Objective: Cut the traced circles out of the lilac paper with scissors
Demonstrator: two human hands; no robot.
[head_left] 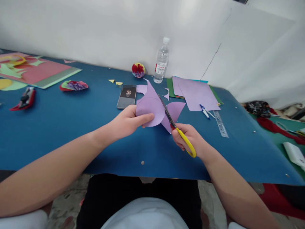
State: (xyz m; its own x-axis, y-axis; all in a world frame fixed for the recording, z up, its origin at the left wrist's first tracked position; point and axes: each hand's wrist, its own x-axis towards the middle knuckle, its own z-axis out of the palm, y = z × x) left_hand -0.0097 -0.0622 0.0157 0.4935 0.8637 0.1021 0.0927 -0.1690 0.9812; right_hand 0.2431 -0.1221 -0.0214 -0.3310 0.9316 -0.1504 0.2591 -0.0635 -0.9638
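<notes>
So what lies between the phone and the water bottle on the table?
In the head view, a small purple paper scrap lies between the phone and the water bottle; otherwise only bare blue table.

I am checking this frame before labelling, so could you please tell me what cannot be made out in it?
Head view only:
- Phone screen: its top edge is blurred, and the image on it is too small to read.
- Water bottle label: text too small.
- Purple paper: the left hand covers its lower left edge.
- Scissors: the right hand hides part of the yellow handles.
- Red and dark things at right: too blurred to identify.
</notes>
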